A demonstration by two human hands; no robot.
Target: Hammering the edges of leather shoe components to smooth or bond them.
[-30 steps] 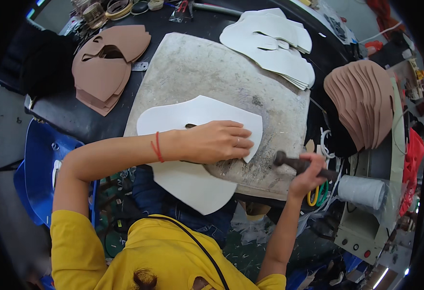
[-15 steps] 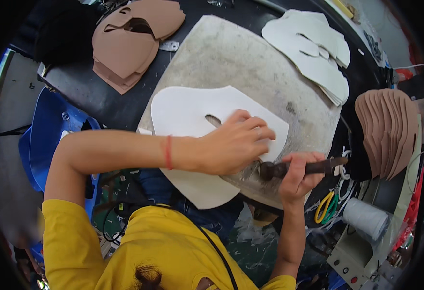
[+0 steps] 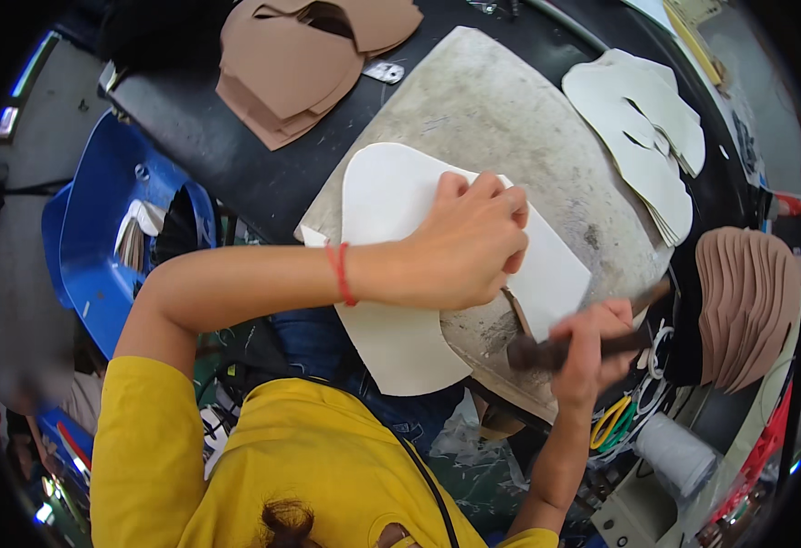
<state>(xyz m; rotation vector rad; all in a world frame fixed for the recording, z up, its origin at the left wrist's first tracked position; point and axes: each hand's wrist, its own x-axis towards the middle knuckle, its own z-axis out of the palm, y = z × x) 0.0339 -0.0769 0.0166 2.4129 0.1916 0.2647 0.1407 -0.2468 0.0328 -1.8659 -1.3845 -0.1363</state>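
A white, flat, curved cut-out piece (image 3: 377,196) lies on the worn grey board in front of me, its lower lobe hanging over the near edge. My left hand (image 3: 473,242) rests on it with bent, closed fingers. The fingertips are hidden, so whatever they hold cannot be made out. A narrow brown strip (image 3: 517,315) shows along the piece's edge, just below that hand. Close by on the right, my right hand (image 3: 592,352) is wrapped round a dark brown hammer (image 3: 535,354), smeared by motion. Its blunt end points left, toward the piece's edge.
The grey board (image 3: 473,82) sits on a black table. Brown cut-outs (image 3: 281,68) are stacked far left, white ones (image 3: 633,137) far right. More brown pieces (image 3: 743,301) stand fanned at right, near yellow-handled scissors (image 3: 609,422) and a white spool (image 3: 674,452). A blue bin (image 3: 99,247) is at left.
My view has shifted, so the surroundings sit farther right. My left hand's fingers are more curled, and the brown strip now shows beside it. The hammer stays in my right hand, now more blurred.
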